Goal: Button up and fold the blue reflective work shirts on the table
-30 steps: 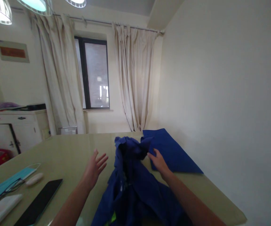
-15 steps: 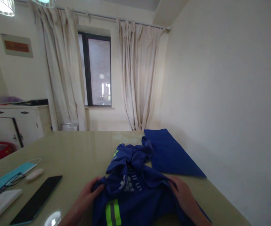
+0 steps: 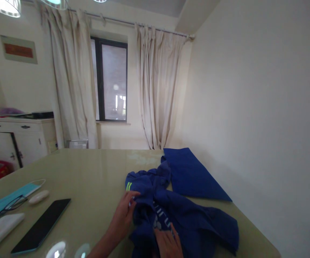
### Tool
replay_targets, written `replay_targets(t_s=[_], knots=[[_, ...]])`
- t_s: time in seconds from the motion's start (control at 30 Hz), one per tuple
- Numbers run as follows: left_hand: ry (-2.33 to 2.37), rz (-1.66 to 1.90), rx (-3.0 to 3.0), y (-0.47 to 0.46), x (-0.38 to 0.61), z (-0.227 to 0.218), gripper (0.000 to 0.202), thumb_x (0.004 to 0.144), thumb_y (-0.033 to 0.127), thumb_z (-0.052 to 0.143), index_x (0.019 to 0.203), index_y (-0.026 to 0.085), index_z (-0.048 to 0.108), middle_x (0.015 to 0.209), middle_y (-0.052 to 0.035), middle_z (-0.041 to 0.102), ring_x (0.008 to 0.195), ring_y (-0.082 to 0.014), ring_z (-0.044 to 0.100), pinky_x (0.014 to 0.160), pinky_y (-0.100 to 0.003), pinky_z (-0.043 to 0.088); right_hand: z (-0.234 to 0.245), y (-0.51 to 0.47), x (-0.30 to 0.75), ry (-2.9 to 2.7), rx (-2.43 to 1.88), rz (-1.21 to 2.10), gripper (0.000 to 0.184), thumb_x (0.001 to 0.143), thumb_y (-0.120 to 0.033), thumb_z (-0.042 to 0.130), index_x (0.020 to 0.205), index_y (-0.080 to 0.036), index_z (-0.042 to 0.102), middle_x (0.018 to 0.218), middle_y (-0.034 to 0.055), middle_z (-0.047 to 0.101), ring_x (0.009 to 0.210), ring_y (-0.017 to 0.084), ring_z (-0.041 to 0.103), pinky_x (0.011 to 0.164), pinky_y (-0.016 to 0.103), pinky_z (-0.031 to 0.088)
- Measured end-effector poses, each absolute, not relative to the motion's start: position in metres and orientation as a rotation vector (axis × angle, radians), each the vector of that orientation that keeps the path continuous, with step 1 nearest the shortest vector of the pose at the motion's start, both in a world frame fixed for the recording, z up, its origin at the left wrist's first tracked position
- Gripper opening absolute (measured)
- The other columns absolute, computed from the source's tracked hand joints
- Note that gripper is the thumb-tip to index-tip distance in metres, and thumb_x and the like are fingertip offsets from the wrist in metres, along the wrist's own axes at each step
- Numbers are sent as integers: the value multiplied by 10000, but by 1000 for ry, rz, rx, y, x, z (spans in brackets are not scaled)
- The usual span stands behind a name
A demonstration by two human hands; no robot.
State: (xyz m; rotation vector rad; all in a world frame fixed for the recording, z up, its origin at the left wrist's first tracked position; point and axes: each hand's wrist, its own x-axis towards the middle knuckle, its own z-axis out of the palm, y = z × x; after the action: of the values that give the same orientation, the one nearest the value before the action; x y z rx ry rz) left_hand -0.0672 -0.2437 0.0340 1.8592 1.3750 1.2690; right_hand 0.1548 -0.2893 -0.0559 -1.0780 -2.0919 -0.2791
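Note:
A crumpled dark blue work jacket [image 3: 198,222] lies on the table in front of me, with white lettering and a small yellow-green strip showing. My left hand [image 3: 124,211] is at the jacket's left side, its fingers and thumb closed on a fold just below the strip. Lower down, near the white lettering, my right hand [image 3: 168,242] grips the cloth with bent fingers. One sleeve-like part spreads out to the right of it. The jacket's near edge is partly hidden by my right hand and the picture's bottom edge.
A flat, folded blue cloth [image 3: 195,175] lies behind the jacket at the table's right edge. On the left of the table [image 3: 90,179] are a black phone [image 3: 42,225], a white slab-like object [image 3: 3,231], glasses [image 3: 16,203], a pale mouse-shaped object [image 3: 38,197] and a blue face mask [image 3: 12,200].
My left hand has moved right and forward along the jacket. My right hand has moved left to the lettering. The jacket's right part now spreads out, and the wide yellow-green strip is out of sight.

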Motion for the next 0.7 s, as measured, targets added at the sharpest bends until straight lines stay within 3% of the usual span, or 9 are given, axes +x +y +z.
replay_targets(t_s=[0.07, 0.13, 0.2, 0.27, 0.37, 0.47, 0.53, 0.63, 0.7], knots=[[1463, 1195, 2014, -227, -77, 37, 576, 845, 457, 638, 1371, 234, 574, 1364, -133, 593, 1276, -317, 528, 1129, -493, 393, -36, -285, 150, -2162, -961, -244, 338, 837, -209, 608, 1163, -277, 663, 881, 12, 743, 822, 230, 695, 1025, 420, 503], [1460, 891, 2121, -219, -84, 41, 719, 708, 406, 766, 1382, 246, 576, 1358, -121, 611, 1287, -344, 509, 1135, -522, 370, -4, -282, 150, -2200, -901, -239, 328, 838, -169, 604, 1134, -297, 667, 895, -4, 717, 855, 205, 673, 1030, 375, 493], [1407, 627, 2154, -219, -86, 48, 561, 684, 349, 774, 1228, 250, 681, 1211, -90, 689, 1168, -324, 577, 1072, -494, 428, 37, -282, 155, -2177, -901, -307, 391, 856, -120, 578, 1186, -312, 663, 924, -3, 699, 892, 196, 654, 1050, 368, 472], [1320, 611, 2178, -229, -85, 64, 316, 746, 340, 732, 1049, 247, 731, 1079, -63, 718, 1044, -277, 616, 1000, -432, 478, 84, -285, 165, -2185, -887, -434, 470, 892, -80, 526, 1293, -300, 636, 995, 19, 699, 945, 198, 640, 1089, 394, 438], [1170, 897, 2147, -259, -85, 112, 205, 866, 390, 662, 1009, 250, 704, 1027, -46, 718, 988, -231, 633, 927, -351, 520, 151, -301, 187, -2093, -749, -640, 438, 964, -90, 460, 1320, -262, 649, 1009, 36, 711, 957, 184, 629, 1057, 356, 453], [1121, 1268, 1991, -300, -83, 177, 252, 977, 436, 543, 1095, 236, 641, 994, -53, 707, 868, -198, 668, 748, -289, 566, 205, -324, 204, -1979, -610, -825, 387, 994, -125, 474, 1301, -236, 682, 1091, 61, 723, 1048, 206, 616, 1057, 358, 453], [1132, 1654, 1942, -317, -75, 217, 243, 990, 411, 535, 1167, 255, 588, 1193, -75, 667, 926, -194, 687, 708, -271, 585, 233, -329, 205, -1862, -616, -949, 359, 974, -179, 584, 1297, -297, 690, 1141, 40, 718, 1051, 220, 606, 1049, 366, 457], [1045, 2240, 2066, -297, -56, 263, 259, 968, 366, 574, 1196, 247, 543, 1413, -97, 538, 1271, -258, 568, 1039, -418, 529, 273, -292, 192, -1677, -539, -1119, 423, 919, -255, 708, 1320, -381, 664, 1197, 12, 694, 1069, 235, 592, 1006, 359, 473], [990, 2313, 2138, -249, -46, 280, 264, 1004, 318, 502, 1247, 217, 522, 1418, -104, 522, 1339, -246, 513, 1163, -482, 419, 300, -235, 179, -1641, -551, -1134, 436, 949, -263, 668, 1362, -396, 623, 1258, 17, 671, 1149, 248, 564, 1028, 384, 447]])
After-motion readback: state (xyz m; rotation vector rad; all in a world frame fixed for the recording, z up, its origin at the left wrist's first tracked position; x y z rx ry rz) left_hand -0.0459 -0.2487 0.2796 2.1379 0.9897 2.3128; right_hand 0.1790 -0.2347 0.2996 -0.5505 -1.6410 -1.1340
